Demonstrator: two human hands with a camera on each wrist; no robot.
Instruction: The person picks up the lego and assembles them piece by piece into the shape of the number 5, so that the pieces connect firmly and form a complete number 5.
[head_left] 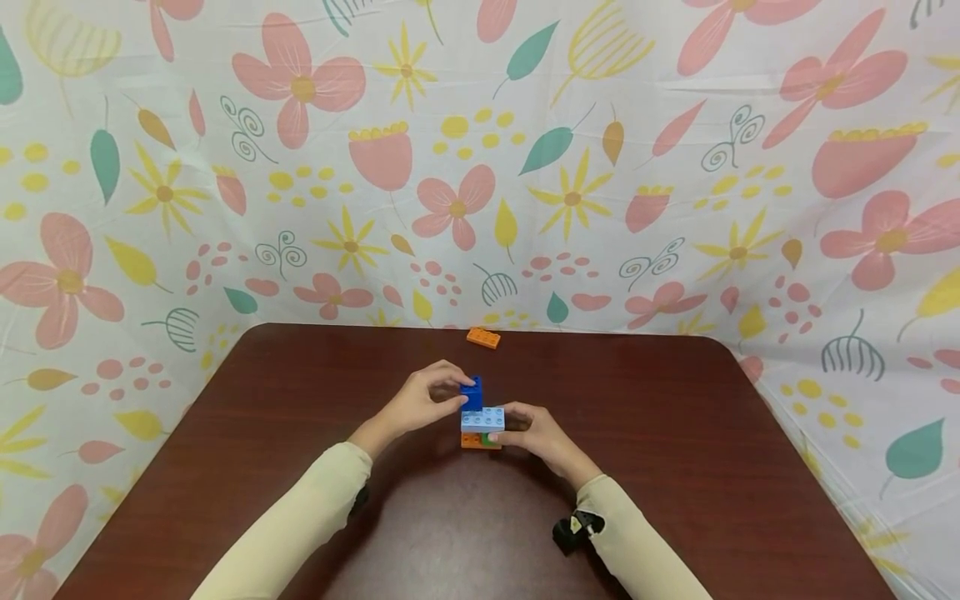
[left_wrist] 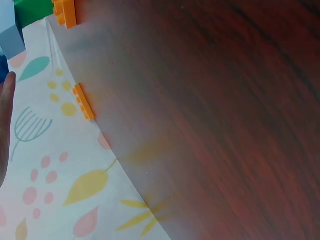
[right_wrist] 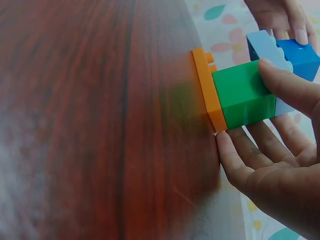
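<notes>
A stack of toy building bricks stands near the middle of the table. At its bottom is an orange studded plate (right_wrist: pixel 206 90), with a green brick (right_wrist: pixel 244 95) on it and a light blue brick (head_left: pixel 482 419) above. My left hand (head_left: pixel 426 398) pinches a dark blue brick (head_left: pixel 472 395) between thumb and fingers at the left end of the light blue brick, touching its studs. From the right, my right hand (head_left: pixel 542 435) grips the stack. Its thumb lies on the green brick near the light blue one, its fingers on the opposite side, partly hidden.
Another orange studded piece (head_left: pixel 483 337) lies at the far edge of the brown table (head_left: pixel 637 400). Behind the table hangs a white cloth (head_left: pixel 480 167) printed with flowers and leaves. A black wrist device (head_left: pixel 576 532) sits at the right sleeve.
</notes>
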